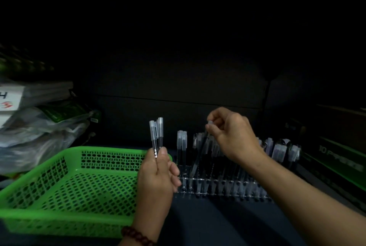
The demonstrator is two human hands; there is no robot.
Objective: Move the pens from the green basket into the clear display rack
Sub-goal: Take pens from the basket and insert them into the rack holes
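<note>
on the head camera i see the left hand just left of the clear display rack, fingers curled round a few pens held upright, caps up. the right hand, above the rack, pinches the cap of one pen. that pen is tilted, tip down into the rack, and the green basket sits left of the rack.

- Two hands are showing: the left hand and the right hand.
- One green basket is sitting at the left.
- One clear rack is standing at the right.
- At least two capped pens are sticking up from the left hand; a third may be hiding between them.
- One slanting pen is hanging from the right hand.
- Many racked pens are standing in the rack, too dark and crowded for counting.
- One beaded bracelet is circling the left wrist.
</note>
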